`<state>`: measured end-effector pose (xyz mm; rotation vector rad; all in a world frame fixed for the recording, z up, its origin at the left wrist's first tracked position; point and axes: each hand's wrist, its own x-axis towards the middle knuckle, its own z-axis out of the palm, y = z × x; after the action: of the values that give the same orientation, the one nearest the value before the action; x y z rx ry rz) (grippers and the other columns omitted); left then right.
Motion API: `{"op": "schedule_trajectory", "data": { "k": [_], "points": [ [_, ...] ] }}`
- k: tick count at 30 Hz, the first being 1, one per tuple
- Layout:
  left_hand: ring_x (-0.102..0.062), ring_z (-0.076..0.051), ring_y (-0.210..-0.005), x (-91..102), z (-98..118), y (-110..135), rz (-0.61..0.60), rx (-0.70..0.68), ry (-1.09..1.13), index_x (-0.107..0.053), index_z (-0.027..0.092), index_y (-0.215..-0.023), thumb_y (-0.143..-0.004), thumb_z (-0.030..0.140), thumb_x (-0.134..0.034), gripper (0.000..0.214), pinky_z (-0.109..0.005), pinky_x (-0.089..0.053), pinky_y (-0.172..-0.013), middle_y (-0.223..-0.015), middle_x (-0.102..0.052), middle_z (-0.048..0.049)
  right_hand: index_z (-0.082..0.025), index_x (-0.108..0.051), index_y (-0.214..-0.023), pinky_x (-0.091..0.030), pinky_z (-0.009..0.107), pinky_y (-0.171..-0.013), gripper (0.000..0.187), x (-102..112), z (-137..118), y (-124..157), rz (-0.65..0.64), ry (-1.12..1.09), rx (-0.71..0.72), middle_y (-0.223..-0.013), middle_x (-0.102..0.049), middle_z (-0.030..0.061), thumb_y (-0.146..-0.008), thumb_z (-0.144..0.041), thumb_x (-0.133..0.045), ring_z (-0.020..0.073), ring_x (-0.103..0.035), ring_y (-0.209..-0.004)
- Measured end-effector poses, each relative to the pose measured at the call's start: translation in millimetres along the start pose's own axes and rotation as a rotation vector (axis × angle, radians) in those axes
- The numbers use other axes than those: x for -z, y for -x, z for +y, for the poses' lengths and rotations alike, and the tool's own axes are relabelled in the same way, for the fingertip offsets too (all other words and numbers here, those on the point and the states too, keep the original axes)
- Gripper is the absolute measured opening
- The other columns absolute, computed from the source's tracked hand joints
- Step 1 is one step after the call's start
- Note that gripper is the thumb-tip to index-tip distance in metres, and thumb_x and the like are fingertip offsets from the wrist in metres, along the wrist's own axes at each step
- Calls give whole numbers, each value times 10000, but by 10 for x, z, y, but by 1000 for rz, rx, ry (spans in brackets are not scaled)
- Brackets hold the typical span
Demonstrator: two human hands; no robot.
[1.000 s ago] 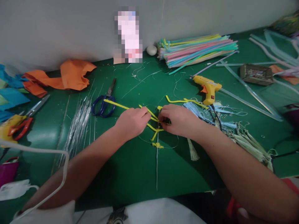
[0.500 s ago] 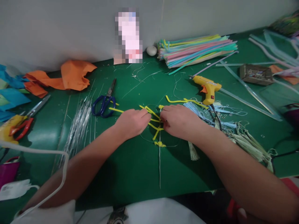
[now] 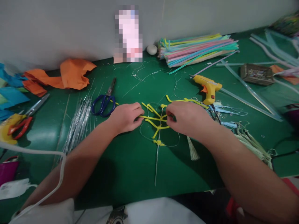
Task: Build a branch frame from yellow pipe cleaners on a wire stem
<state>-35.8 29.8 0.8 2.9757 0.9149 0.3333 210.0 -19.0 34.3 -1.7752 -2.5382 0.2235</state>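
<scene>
Both my hands work on a small frame of thin wire [image 3: 156, 161] wrapped with yellow pipe cleaners [image 3: 156, 123] in the middle of the green table [image 3: 130, 168]. My left hand [image 3: 126, 117] is closed, pinching a yellow pipe cleaner at its left end. My right hand [image 3: 185, 118] is closed too, gripping the same yellow strands from the right side. A thin wire ring lies flat under the yellow strands, and a wire stem runs down toward me.
Blue-handled scissors [image 3: 102, 104] lie left of my hands, beside a sheaf of silver wires [image 3: 78, 124]. A yellow glue gun [image 3: 207, 88] and pale tassels [image 3: 249, 143] are to the right. A bundle of coloured pipe cleaners [image 3: 198, 49] lies by the wall. Orange paper [image 3: 70, 74], red-handled pliers [image 3: 21, 126].
The long yellow pipe cleaner that stretched left toward the scissors has been drawn in through my left hand. The yellow strands now lie nearly level between my hands, which moved slightly apart.
</scene>
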Motion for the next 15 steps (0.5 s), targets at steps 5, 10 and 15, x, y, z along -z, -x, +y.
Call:
{"op": "schedule_trajectory", "data": {
  "k": [5,10,15],
  "points": [
    [-623,-158,-688,-22,-21,-16,0,-42,-40,-697,154,-882,-924,202,-481,225,-275,-395,-550,-903,-696,-62,-190,-619,-808,-271,326,-539,187,60,105,24,92,-12,-275,-838,-691,85,-872,-323,-503,202,-570,-682],
    [-617,-155,-684,-28,-17,-2,4,-76,-84,-700,158,-915,-946,228,-475,237,-278,-395,-557,-896,-699,-64,-226,-621,-777,-305,320,-541,218,41,181,11,-100,-69,-208,-775,-689,50,-833,-424,-549,225,-592,-710],
    [-619,-157,-704,-23,-20,8,-19,-95,-98,-686,163,-959,-948,216,-467,226,-279,-404,-574,-868,-691,-58,-240,-669,-905,-354,329,-574,160,-25,211,-18,-110,-102,-163,-903,-731,53,-800,-268,-551,244,-624,-780]
  ]
}}
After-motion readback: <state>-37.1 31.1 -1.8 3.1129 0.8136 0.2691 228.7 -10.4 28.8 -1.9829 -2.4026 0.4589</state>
